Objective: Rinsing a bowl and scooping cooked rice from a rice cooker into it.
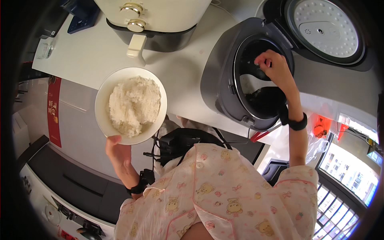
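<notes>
My left hand grips the lower rim of a white bowl, thumb over the edge. Cooked white rice is heaped inside it. To the right, a dark grey rice cooker stands with its lid raised. My right hand reaches over the dark inner pot, fingers curled together. A few pale grains show near the fingertips; whether something is pinched between them I cannot tell. Light-coloured patches, perhaps reflections, show inside the pot below the hand.
A cream air fryer with a handle sits behind the bowl on the white countertop. A small glass stands at the counter's far left. Under the counter edge hangs a black bag or strap bundle. A barred window is at lower right.
</notes>
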A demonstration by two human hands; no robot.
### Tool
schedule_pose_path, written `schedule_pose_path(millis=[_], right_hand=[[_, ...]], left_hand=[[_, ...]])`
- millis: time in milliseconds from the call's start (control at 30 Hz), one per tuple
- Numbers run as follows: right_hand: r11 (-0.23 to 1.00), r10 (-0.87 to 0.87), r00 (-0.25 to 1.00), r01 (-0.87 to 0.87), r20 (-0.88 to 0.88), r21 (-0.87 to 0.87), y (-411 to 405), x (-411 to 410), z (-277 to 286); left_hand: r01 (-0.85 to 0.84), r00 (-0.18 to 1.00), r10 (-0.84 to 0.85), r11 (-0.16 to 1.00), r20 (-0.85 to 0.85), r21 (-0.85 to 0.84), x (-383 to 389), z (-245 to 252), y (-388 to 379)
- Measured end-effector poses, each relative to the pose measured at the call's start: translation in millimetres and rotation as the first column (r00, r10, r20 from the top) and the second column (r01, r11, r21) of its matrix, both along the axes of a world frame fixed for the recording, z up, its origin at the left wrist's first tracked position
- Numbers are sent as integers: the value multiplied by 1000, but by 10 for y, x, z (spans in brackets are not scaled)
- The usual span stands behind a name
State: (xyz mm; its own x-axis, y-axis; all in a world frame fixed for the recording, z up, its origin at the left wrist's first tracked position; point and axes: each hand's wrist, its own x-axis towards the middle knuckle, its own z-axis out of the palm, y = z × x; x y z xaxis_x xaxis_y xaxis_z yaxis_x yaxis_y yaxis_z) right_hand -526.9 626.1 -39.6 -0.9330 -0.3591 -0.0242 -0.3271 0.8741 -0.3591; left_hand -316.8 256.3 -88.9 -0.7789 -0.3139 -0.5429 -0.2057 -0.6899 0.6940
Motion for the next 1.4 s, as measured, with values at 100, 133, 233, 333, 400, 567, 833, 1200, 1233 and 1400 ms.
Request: schedule_pose_path(millis=[100, 133, 233, 333, 400, 567, 833, 1200, 1233, 1400], right_hand=[[993, -14, 1000, 15, 12, -113, -2, 20, 123], [995, -74, 995, 78, 65, -63, -24, 17, 172], [989, -149, 977, 145, 153, 35, 24, 32, 170], [874, 75, 964, -187, 256, 448, 179, 93, 56], [829, 48, 952, -207, 303, 519, 231, 145, -25], [792, 105, 960, -239, 261, 562, 39, 148, 128], [705, 509, 851, -328, -127, 628, -229, -59, 6], [572, 759, 642, -739, 114, 356, -189, 377, -8], [573, 745, 646, -746, 163, 340, -150, 399, 49], [664, 609, 699, -708, 374, 242, -52, 348, 226]], left_hand=[[-12, 1000, 12, 1000, 2, -19, -29, 3, 32], [6, 1000, -6, 1000, -24, -22, -40, 16, 25], [26, 999, -27, 999, -22, -20, -47, 41, 32], [37, 999, -37, 999, -9, -30, -51, 69, 64], [38, 999, -38, 999, -9, -34, -45, 84, 108], [28, 1000, -27, 999, 8, -30, -96, 139, 96], [12, 998, -15, 998, -56, -54, -210, 282, 215], [57, 998, -63, 986, -28, -158, -242, 350, 257], [74, 997, -79, 985, -27, -158, -242, 358, 258], [60, 998, -63, 988, -10, -145, -249, 371, 283]])
